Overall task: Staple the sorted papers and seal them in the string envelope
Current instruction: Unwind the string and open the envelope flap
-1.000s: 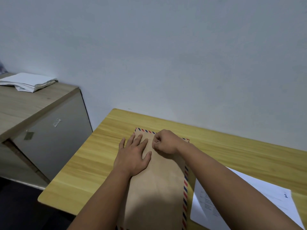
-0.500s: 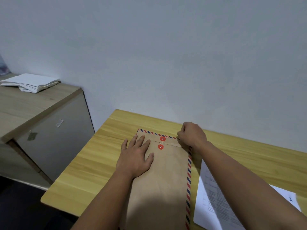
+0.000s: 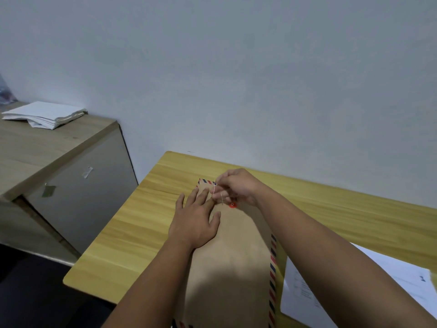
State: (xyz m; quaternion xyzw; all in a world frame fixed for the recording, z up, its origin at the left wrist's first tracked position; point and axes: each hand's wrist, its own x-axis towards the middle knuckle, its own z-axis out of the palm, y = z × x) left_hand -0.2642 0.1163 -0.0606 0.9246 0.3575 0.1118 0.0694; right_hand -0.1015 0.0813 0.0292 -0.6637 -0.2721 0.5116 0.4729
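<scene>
Left hand (image 3: 195,222) flat on the brown string envelope (image 3: 231,263), fingers straight and spread, pinning it to the desk near the flap end. Right hand (image 3: 238,187) just beyond it, fingertips pinching the thin white string (image 3: 221,196), which runs taut down toward the flap. One red button (image 3: 232,204) shows under the right hand; a second, if present, is hidden by the fingers.

Step in hand, as I read it: closing the envelope, winding the string round the buttons. Stapling looks done, though the papers inside cannot be seen. Next move likely calls for keeping the string tight while looping it under the button rim, with the left palm holding the flap down so it does not lift. Slack would let the loop slip off.

Envelope lies lengthwise on the pale wooden desk (image 3: 132,233), striped border along its right edge. To its right, partly under the right forearm, a printed white sheet (image 3: 305,294).

Room, left to right: low grey cabinet (image 3: 78,185) with a wood-tone top, a loose stack of white papers (image 3: 45,114) on it; then plain pale wall (image 3: 260,79) behind the desk.
</scene>
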